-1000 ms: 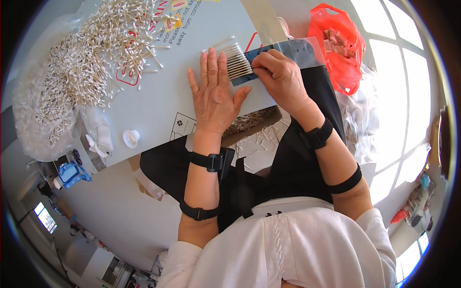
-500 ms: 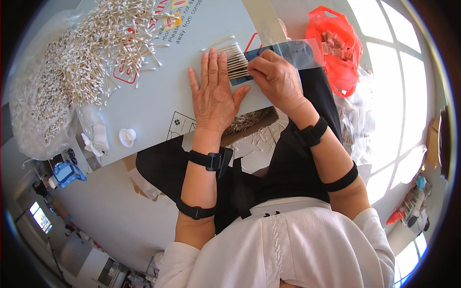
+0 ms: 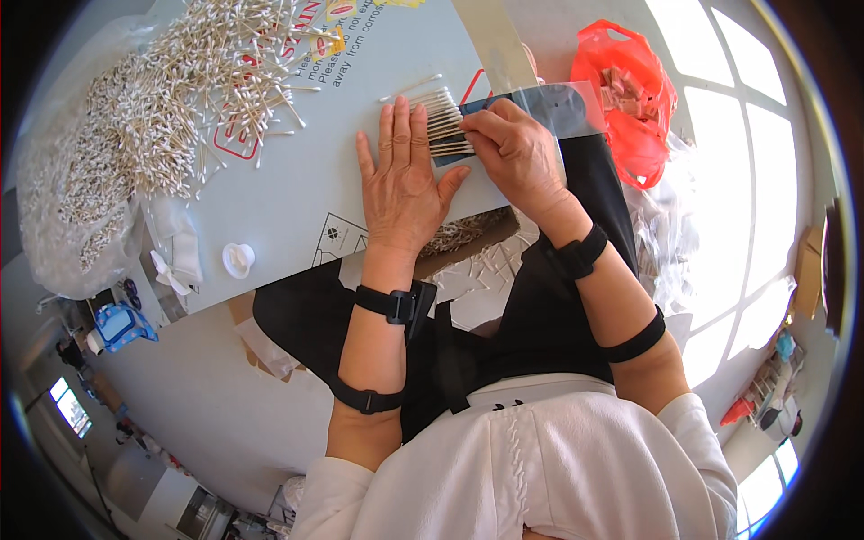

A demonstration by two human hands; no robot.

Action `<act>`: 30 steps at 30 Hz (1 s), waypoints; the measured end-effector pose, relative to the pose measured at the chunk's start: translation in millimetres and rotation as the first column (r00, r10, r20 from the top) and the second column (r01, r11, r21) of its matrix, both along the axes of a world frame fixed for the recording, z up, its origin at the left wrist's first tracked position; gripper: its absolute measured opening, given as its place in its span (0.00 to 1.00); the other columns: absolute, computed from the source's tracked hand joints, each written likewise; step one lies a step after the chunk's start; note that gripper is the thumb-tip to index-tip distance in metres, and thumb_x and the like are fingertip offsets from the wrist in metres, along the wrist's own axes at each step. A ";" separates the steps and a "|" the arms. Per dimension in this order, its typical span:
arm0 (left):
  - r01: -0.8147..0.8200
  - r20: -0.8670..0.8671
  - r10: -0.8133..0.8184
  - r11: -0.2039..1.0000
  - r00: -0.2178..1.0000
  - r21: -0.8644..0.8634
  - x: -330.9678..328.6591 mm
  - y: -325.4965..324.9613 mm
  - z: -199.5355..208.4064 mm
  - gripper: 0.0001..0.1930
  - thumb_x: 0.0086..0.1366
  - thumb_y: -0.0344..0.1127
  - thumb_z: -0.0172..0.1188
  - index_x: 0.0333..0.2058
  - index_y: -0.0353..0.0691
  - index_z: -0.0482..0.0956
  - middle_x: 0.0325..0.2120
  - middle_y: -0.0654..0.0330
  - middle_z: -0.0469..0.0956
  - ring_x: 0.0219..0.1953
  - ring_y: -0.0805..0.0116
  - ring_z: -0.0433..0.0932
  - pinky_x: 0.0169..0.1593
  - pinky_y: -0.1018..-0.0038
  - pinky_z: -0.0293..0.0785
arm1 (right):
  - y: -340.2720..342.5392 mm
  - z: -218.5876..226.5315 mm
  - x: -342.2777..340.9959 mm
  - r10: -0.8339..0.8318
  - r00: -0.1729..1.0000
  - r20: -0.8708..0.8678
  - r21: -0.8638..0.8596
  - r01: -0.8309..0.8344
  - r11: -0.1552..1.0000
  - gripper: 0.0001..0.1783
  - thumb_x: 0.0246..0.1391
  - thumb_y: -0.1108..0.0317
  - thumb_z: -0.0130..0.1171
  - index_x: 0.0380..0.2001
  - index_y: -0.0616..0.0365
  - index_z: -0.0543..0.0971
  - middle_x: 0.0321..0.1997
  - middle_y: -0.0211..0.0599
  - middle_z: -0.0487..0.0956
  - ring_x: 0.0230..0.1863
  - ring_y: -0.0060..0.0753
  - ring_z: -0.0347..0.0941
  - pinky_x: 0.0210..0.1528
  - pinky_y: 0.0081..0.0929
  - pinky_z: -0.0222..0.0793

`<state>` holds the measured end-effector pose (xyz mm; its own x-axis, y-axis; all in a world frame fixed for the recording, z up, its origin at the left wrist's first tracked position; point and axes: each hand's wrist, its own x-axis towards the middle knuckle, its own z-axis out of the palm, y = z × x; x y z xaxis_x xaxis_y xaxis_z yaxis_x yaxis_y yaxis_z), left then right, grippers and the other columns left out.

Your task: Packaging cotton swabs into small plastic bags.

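Observation:
My left hand (image 3: 407, 175) lies flat, palm down, on the pale cardboard sheet (image 3: 297, 193), with its fingertips against a bundle of cotton swabs (image 3: 441, 121). My right hand (image 3: 515, 148) grips the near end of that bundle where it enters a clear plastic bag (image 3: 558, 103) with a dark blue card inside. The swabs lie side by side, their white tips pointing left. Both wrists wear black bands.
A big heap of loose cotton swabs (image 3: 171, 99) covers the sheet's far left, spilling over a clear plastic bag (image 3: 63, 225). A red plastic bag (image 3: 630, 99) holding small brown pieces sits at the right. A small white cap (image 3: 238, 259) lies near the sheet's front edge.
Both hands stay on the swab bundle and the bag. My right hand has shifted slightly along the bundle's end; the left hand remains flat.

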<state>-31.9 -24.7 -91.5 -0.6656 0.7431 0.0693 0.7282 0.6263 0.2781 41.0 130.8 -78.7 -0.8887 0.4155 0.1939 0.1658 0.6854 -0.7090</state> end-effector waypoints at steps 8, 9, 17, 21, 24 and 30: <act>-0.010 0.021 0.009 1.000 1.000 0.013 0.4 0.0 0.5 0.45 0.63 0.60 0.56 0.69 0.39 0.51 0.71 0.52 0.51 0.73 0.54 0.47 0.71 0.47 0.38 | -1.0 0.5 -0.5 0.018 1.000 0.008 0.002 -0.018 1.000 0.04 0.50 0.69 0.62 0.30 0.52 0.82 0.29 0.35 0.75 0.31 0.45 0.76 0.33 0.39 0.73; -0.011 0.020 0.011 1.000 1.000 0.014 0.4 -0.3 0.2 0.45 0.63 0.60 0.56 0.69 0.39 0.51 0.71 0.52 0.51 0.73 0.54 0.47 0.71 0.47 0.38 | -1.6 0.9 -2.6 -0.009 1.000 -0.018 -0.036 0.009 0.999 0.04 0.50 0.69 0.62 0.31 0.53 0.82 0.28 0.36 0.75 0.31 0.45 0.76 0.34 0.39 0.72; -0.009 0.013 0.009 1.000 1.000 0.013 0.4 -0.2 -0.6 0.45 0.63 0.61 0.55 0.69 0.39 0.51 0.71 0.52 0.50 0.73 0.55 0.46 0.72 0.48 0.37 | 2.9 0.2 -13.1 -0.016 1.000 -0.018 -0.048 0.015 0.999 0.06 0.51 0.69 0.61 0.33 0.53 0.82 0.29 0.38 0.76 0.32 0.47 0.76 0.34 0.40 0.72; -0.013 0.018 0.013 1.000 1.000 0.013 0.6 0.0 0.1 0.45 0.63 0.61 0.56 0.69 0.39 0.51 0.71 0.52 0.50 0.73 0.56 0.46 0.72 0.48 0.37 | 2.6 -0.3 -14.0 -0.019 1.000 0.007 -0.031 0.019 0.999 0.05 0.51 0.68 0.61 0.32 0.52 0.82 0.28 0.38 0.76 0.33 0.47 0.76 0.34 0.40 0.73; -0.015 0.018 0.015 1.000 1.000 0.008 0.3 0.1 0.7 0.45 0.63 0.61 0.56 0.69 0.39 0.51 0.71 0.53 0.50 0.73 0.56 0.46 0.72 0.49 0.37 | 2.3 -0.4 -13.1 0.000 1.000 0.004 -0.034 0.000 0.999 0.05 0.51 0.68 0.61 0.32 0.52 0.82 0.28 0.38 0.76 0.33 0.47 0.76 0.34 0.40 0.73; -0.017 0.029 0.017 1.000 0.999 0.006 1.0 0.2 1.5 0.45 0.62 0.60 0.56 0.69 0.39 0.52 0.71 0.53 0.50 0.73 0.55 0.46 0.72 0.49 0.37 | 3.1 -0.3 -15.4 -0.009 1.000 -0.004 -0.060 0.008 0.998 0.05 0.51 0.68 0.61 0.32 0.53 0.82 0.28 0.39 0.76 0.33 0.48 0.76 0.34 0.40 0.73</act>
